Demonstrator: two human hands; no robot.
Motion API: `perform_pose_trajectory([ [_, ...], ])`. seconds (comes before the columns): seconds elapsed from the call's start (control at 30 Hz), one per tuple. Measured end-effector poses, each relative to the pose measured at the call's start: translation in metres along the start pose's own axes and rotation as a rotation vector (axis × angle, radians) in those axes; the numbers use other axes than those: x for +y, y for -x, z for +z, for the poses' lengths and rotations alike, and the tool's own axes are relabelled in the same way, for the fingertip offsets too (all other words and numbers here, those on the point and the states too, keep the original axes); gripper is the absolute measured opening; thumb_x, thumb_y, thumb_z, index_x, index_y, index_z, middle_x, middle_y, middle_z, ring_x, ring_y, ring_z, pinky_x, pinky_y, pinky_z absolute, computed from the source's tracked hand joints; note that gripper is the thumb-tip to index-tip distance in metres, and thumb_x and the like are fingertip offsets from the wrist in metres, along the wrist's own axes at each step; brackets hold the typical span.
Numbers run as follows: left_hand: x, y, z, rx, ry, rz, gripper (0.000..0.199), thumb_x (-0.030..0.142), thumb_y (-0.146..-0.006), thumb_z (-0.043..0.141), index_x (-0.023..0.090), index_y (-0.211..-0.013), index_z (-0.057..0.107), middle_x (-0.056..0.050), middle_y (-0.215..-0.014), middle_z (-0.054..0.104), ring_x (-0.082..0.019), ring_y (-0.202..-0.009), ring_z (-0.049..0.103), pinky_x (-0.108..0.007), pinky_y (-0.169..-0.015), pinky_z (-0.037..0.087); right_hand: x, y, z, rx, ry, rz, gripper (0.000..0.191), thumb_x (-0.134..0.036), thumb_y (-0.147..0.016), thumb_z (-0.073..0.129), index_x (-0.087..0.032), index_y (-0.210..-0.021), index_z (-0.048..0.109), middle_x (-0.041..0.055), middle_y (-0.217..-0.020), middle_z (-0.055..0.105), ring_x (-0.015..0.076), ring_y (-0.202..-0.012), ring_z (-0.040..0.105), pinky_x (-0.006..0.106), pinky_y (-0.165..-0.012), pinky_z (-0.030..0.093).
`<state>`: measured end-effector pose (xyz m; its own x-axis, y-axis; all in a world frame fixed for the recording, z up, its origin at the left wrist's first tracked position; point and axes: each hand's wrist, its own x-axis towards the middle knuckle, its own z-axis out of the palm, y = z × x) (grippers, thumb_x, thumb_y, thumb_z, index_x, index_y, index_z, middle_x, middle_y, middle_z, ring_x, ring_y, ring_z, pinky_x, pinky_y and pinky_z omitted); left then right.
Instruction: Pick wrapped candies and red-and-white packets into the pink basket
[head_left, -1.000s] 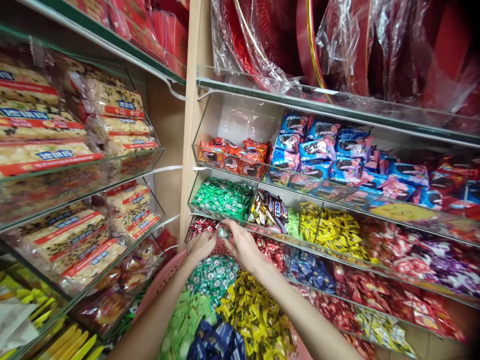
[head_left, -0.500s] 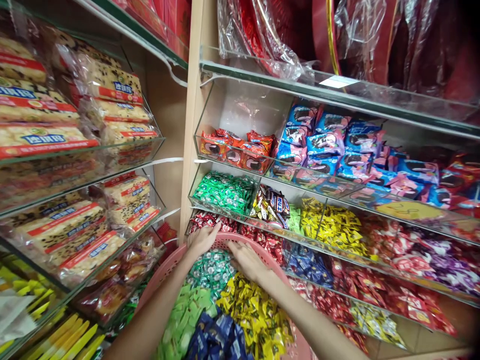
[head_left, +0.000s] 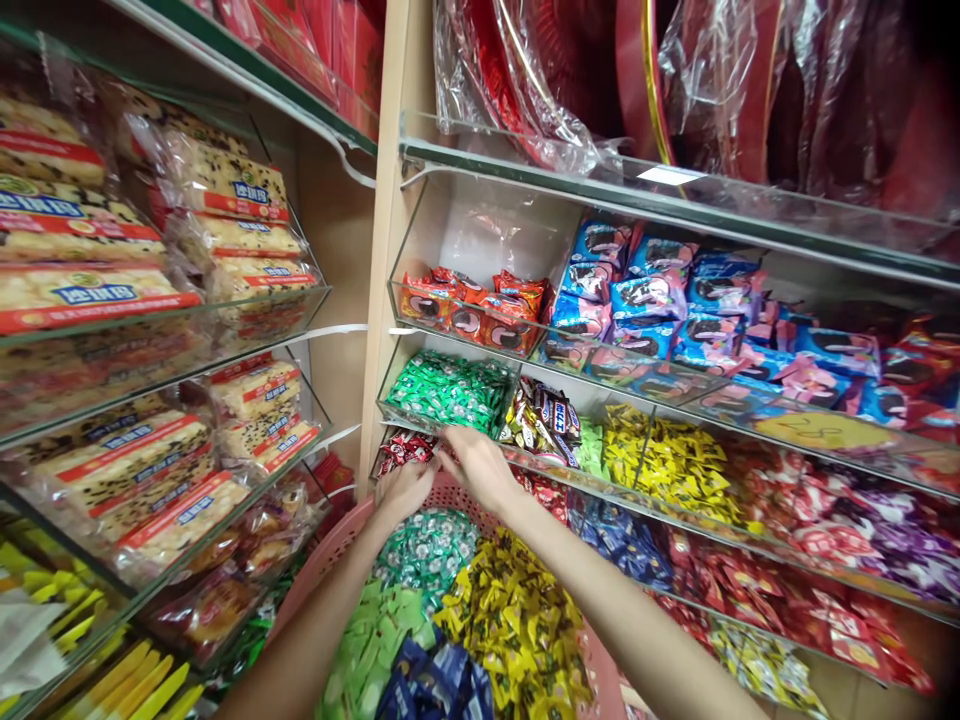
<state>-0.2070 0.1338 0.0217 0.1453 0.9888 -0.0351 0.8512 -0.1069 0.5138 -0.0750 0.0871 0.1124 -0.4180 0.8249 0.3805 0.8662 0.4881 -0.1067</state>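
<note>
A pink basket [head_left: 322,565] holds green candies [head_left: 427,545], light green packets [head_left: 382,630], yellow ones [head_left: 517,630] and dark blue ones [head_left: 439,680]. At its far rim is my left hand [head_left: 405,490], fingers bent, beside red-wrapped candies [head_left: 401,450] on the low shelf. My right hand [head_left: 480,467] is over the far rim too, its fingertips close to the left ones, just below the bin of green candies [head_left: 450,390]. What either hand may hold is too small to make out.
Glass shelves with blue packets [head_left: 652,290], red packets [head_left: 480,305] and yellow candies [head_left: 667,455] rise ahead and to the right. Wrapped pastries [head_left: 127,440] fill the left shelves. A wooden post [head_left: 379,250] stands between them.
My right hand has moved from inside the basket up and left to the far rim, near my left hand. My left hand has shifted slightly, its fingers now more bent.
</note>
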Motion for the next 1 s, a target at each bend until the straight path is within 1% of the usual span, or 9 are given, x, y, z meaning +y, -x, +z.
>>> perform_pose_trajectory([
  [0.07,0.0,0.0,0.0,0.011,0.011,-0.023,0.074,0.072,-0.072,0.007,0.032,-0.095,0.065,-0.006,-0.092,0.067,-0.027,-0.09,0.059,-0.035,-0.072,0.043,0.005,-0.028,-0.011,0.05,0.032,0.027,0.02,-0.025,-0.086,0.038,-0.019,-0.103,0.046,0.0065,-0.096,0.055,0.0166,-0.091,0.049,0.028,-0.077,0.037],
  [0.13,0.0,-0.001,0.001,0.019,0.013,-0.045,0.074,0.073,-0.071,0.007,0.031,-0.093,0.065,-0.006,-0.09,0.067,-0.027,-0.088,0.06,-0.035,-0.071,0.043,0.013,-0.054,-0.014,0.058,0.067,0.093,0.019,-0.025,-0.084,0.041,-0.018,-0.101,0.047,0.0069,-0.097,0.054,0.0169,-0.09,0.049,0.027,-0.074,0.038],
  [0.23,-0.003,-0.001,0.001,0.024,0.002,-0.044,0.073,0.072,-0.071,0.008,0.03,-0.084,0.067,-0.005,-0.086,0.068,-0.027,-0.086,0.06,-0.034,-0.071,0.043,0.022,-0.082,-0.005,-0.007,0.092,0.245,0.019,-0.028,-0.08,0.048,-0.017,-0.095,0.052,0.008,-0.099,0.055,0.0177,-0.089,0.052,0.027,-0.072,0.039],
  [0.33,-0.007,-0.001,0.0,0.033,0.009,-0.05,0.073,0.072,-0.072,0.009,0.03,-0.084,0.067,-0.005,-0.088,0.068,-0.026,-0.087,0.06,-0.033,-0.07,0.043,0.027,-0.095,0.008,-0.087,0.078,0.358,0.022,-0.034,-0.077,0.051,-0.017,-0.09,0.057,0.0089,-0.1,0.057,0.0185,-0.09,0.054,0.027,-0.071,0.039],
  [0.43,-0.009,-0.002,-0.001,0.031,0.035,-0.059,0.071,0.073,-0.071,0.01,0.033,-0.092,0.065,-0.004,-0.092,0.067,-0.027,-0.09,0.059,-0.033,-0.071,0.042,0.028,-0.098,0.017,-0.111,0.066,0.401,0.022,-0.035,-0.076,0.051,-0.017,-0.087,0.06,0.0099,-0.1,0.058,0.0195,-0.092,0.054,0.027,-0.071,0.04],
  [0.57,-0.009,-0.003,-0.002,0.027,0.038,-0.059,0.074,0.075,-0.069,0.008,0.035,-0.096,0.064,-0.004,-0.093,0.067,-0.028,-0.09,0.059,-0.036,-0.071,0.042,0.028,-0.096,0.021,-0.097,0.077,0.412,0.02,-0.027,-0.076,0.048,-0.017,-0.086,0.062,0.0106,-0.099,0.06,0.0197,-0.09,0.056,0.026,-0.069,0.04],
  [0.77,-0.006,-0.004,-0.001,0.019,0.025,-0.077,0.079,0.076,-0.067,0.006,0.033,-0.095,0.065,-0.006,-0.095,0.067,-0.028,-0.093,0.058,-0.036,-0.075,0.042,0.028,-0.096,0.012,0.029,0.019,0.469,0.023,-0.023,-0.078,0.041,-0.016,-0.082,0.063,0.0117,-0.094,0.062,0.0185,-0.087,0.057,0.026,-0.069,0.039],
  [0.9,-0.005,-0.003,-0.003,0.016,0.021,-0.074,0.078,0.076,-0.067,0.005,0.033,-0.095,0.065,-0.006,-0.094,0.067,-0.029,-0.091,0.058,-0.038,-0.073,0.042,0.022,-0.084,-0.003,0.248,-0.251,0.454,0.021,-0.03,-0.08,0.041,-0.017,-0.077,0.057,0.0054,-0.078,0.062,0.0151,-0.075,0.057,0.025,-0.069,0.04],
  [1.0,-0.006,-0.003,-0.004,0.017,0.025,-0.061,0.076,0.074,-0.069,0.007,0.032,-0.093,0.065,-0.006,-0.092,0.067,-0.028,-0.09,0.059,-0.035,-0.071,0.042,0.008,-0.055,-0.005,0.338,-0.724,0.395,0.022,-0.038,-0.079,0.043,-0.018,-0.077,0.051,0.0008,-0.068,0.06,0.0123,-0.064,0.058,0.024,-0.064,0.044],
])
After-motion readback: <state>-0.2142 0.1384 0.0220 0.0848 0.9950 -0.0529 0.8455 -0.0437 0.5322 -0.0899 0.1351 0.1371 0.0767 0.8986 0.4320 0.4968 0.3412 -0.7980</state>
